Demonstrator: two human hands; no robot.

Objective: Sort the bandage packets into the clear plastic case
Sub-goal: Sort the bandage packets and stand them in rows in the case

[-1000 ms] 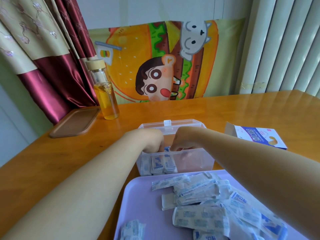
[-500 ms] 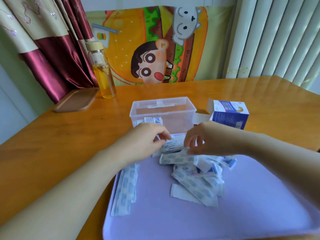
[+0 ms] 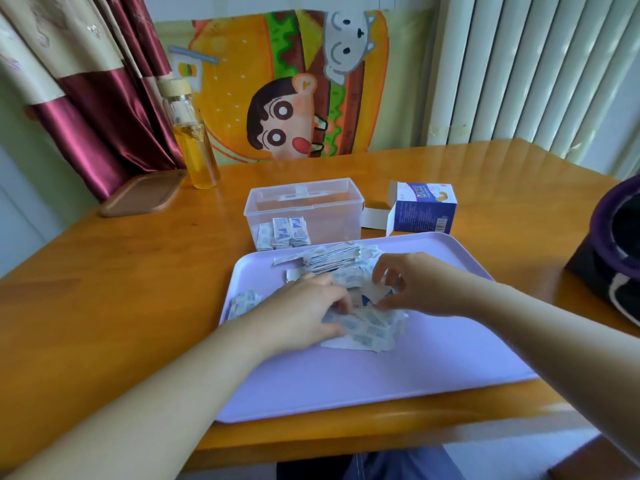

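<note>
A heap of white-and-blue bandage packets (image 3: 369, 332) lies on the lilac tray (image 3: 346, 379), with a flatter stack of packets (image 3: 332, 259) near its far edge. My left hand (image 3: 301, 313) lies on the heap, fingers curled over packets. Just right of it, my right hand (image 3: 419, 285) pinches a white packet between thumb and fingers above the heap. Beyond the tray stands the clear plastic case (image 3: 332, 216), lid off. Several packets (image 3: 282, 233) stand upright in its left end.
An open blue-and-white bandage box (image 3: 420, 211) sits right of the case. A glass bottle of yellow liquid (image 3: 195, 147) and a brown lid (image 3: 142, 194) are at the back left. A dark bag (image 3: 616, 251) stands at the table's right edge. A few packets (image 3: 242, 303) lie at the tray's left edge.
Both hands have drawn back from the case to the heap on the tray and closed on packets there. The view has pulled back and tilted.
</note>
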